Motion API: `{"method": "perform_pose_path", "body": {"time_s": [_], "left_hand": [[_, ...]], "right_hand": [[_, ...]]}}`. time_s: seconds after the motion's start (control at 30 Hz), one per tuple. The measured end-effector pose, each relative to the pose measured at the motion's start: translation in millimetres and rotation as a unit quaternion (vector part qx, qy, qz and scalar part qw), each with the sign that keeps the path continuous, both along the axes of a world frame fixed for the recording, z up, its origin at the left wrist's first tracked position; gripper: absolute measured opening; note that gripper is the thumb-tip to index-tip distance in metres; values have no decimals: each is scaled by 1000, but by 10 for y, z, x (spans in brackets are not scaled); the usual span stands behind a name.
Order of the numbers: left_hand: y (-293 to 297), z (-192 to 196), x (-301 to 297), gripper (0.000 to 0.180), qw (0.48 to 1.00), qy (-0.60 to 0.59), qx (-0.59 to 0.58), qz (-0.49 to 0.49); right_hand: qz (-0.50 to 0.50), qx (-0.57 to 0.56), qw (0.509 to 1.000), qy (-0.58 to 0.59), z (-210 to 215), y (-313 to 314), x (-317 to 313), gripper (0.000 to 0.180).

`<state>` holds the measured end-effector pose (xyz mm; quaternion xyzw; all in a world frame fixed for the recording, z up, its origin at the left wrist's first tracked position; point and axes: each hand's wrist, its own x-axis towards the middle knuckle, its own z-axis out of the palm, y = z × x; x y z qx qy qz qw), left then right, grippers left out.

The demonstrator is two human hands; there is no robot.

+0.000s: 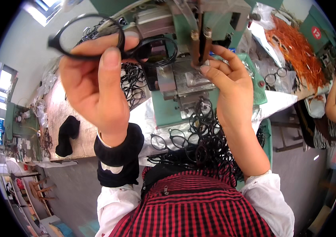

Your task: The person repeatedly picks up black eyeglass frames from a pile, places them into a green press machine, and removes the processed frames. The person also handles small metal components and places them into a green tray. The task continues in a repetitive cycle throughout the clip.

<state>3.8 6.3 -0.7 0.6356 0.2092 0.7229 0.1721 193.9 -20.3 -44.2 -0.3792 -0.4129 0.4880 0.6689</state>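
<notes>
My left hand (pixel 96 89) is raised at the upper left, its thumb and fingers closed on a black round-rimmed eyeglass frame (pixel 123 36). The right-hand rim of that frame reaches toward the green machine (pixel 179 19). At the machine's two brown upright metal jaws (pixel 206 46), my right hand (pixel 233 85) pinches thumb against fingers around their lower ends. Whatever small piece may sit between those fingertips is too hidden to name. Below the jaws lies a metal block (pixel 193 77) on the machine bed. Many black eyeglass frames (pixel 205 146) are heaped between my body and the machine.
More black frames (pixel 133 85) lie left of the machine. A green basket (pixel 259 87) stands to its right. A black cloth (pixel 68 136) rests on the worn tabletop (pixel 55 118). Orange strips (pixel 294 49) cover the far right table, near another person's arm (pixel 334 94).
</notes>
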Motion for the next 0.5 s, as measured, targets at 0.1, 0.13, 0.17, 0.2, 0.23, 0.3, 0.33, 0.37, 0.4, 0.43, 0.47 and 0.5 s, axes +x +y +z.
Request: {"method": "perform_pose_path", "body": {"time_s": [0.1,0.13,0.17,0.2,0.23,0.3,0.33,0.37,0.4,0.43,0.47,0.5], "left_hand": [[-151,-153,14,11,966,234,107,8],[-183,-259,61,13,953,285,100,-39],[-228,-344,96,16,934,334,89,-86],[-240,-473,194,19,915,358,188,3],[-170,-524,303,20,899,358,253,-7],[-183,-550,375,14,891,369,265,-3],[-186,-536,370,13,887,374,269,2],[-158,-556,360,12,887,368,280,-6],[-138,-588,366,12,896,353,270,-24],[-144,-640,359,12,898,345,273,-6],[-121,-642,365,12,898,335,284,5],[-142,-637,354,13,905,325,275,-1]], "right_hand": [[22,37,990,-135,91,-119,142,46],[-3,29,986,-164,55,-94,243,45],[-26,23,981,-191,3,-69,351,44],[-43,18,975,-217,-110,-26,451,43],[-142,21,954,-264,-268,36,646,41],[-252,1,914,-316,-781,124,1135,38],[-260,-21,909,-325,-982,124,1324,37],[-244,-34,901,-358,-1072,38,1377,35],[-231,-45,890,-390,-1127,-93,1380,34],[-183,-129,849,-478,-990,-185,1241,32],[-187,-24,789,-585,-975,-184,1182,29],[-207,-7,749,-629,-942,-130,1106,25]]}}
